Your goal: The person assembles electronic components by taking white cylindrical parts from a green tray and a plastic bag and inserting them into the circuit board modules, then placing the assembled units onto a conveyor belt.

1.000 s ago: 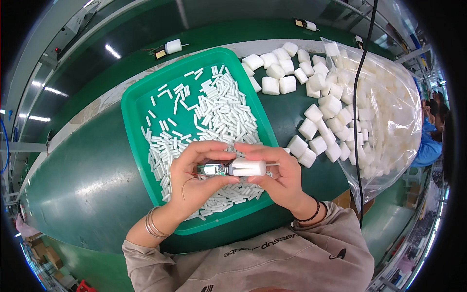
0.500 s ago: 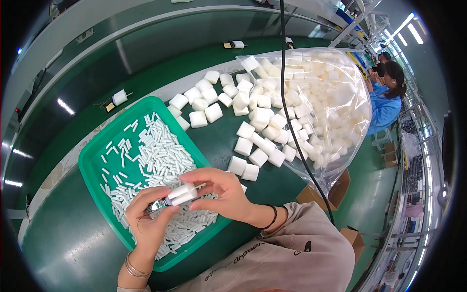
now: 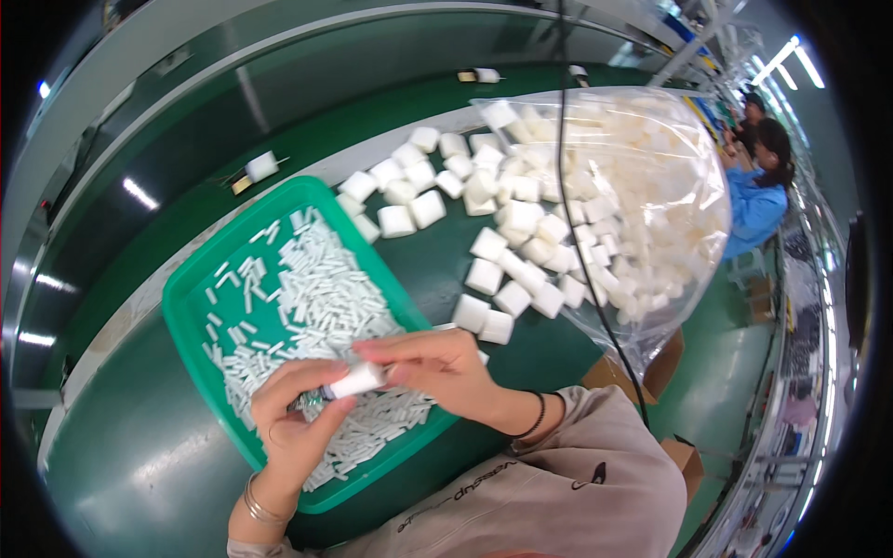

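My left hand (image 3: 302, 405) pinches a small assembly between thumb and fingers. The assembly has a white cylinder (image 3: 358, 379) at its right end and a small green circuit board (image 3: 310, 400) partly hidden in the grip. From the right, my right hand (image 3: 442, 367) reaches over with its fingers stretched out, their tips close to the cylinder's far end. Whether they touch it is blurred. Below both hands lies a green tray (image 3: 200, 349) holding many short white tubes (image 3: 330, 288).
Thick white foam-like cylinders (image 3: 409, 209) lie loose behind the tray, beside a clear plastic bag (image 3: 651, 195) full of them. A black cable (image 3: 564, 167) hangs in front. Similar assemblies (image 3: 262, 167) lie on the green strip beyond. Cardboard boxes (image 3: 665, 363) and a co-worker (image 3: 758, 191) are at the right.
My right hand's fingers have straightened and moved over the assembly's end; the thin pin that stuck out there is now hidden. The whole view has shifted slightly.
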Action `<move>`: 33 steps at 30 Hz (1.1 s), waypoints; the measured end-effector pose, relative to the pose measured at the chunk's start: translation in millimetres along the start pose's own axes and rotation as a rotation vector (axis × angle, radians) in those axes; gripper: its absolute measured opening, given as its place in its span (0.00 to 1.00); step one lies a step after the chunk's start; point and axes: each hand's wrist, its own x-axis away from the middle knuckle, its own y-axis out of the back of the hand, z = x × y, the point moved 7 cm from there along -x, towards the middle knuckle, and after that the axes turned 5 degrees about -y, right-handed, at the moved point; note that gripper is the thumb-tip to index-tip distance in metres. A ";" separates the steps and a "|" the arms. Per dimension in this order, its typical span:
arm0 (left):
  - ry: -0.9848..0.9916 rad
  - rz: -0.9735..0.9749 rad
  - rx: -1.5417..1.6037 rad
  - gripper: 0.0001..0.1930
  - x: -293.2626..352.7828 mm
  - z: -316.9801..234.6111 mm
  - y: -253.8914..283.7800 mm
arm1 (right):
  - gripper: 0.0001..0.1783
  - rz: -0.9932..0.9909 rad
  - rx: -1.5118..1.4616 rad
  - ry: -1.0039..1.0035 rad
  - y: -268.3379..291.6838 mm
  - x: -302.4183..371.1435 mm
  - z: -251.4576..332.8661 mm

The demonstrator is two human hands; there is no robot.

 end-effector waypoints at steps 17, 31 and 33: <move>0.537 -1.030 -0.028 0.21 15.1 183.9 383.0 | 0.20 0.213 1.318 0.193 -40.7 -6.0 -13.5; 1.032 -0.538 -1.622 0.33 71.2 166.5 465.4 | 0.20 0.083 1.327 0.113 -36.3 -16.8 -14.4; 1.023 -0.518 -1.698 0.34 68.2 159.4 467.7 | 0.15 0.185 1.345 0.219 -40.6 -15.5 -16.6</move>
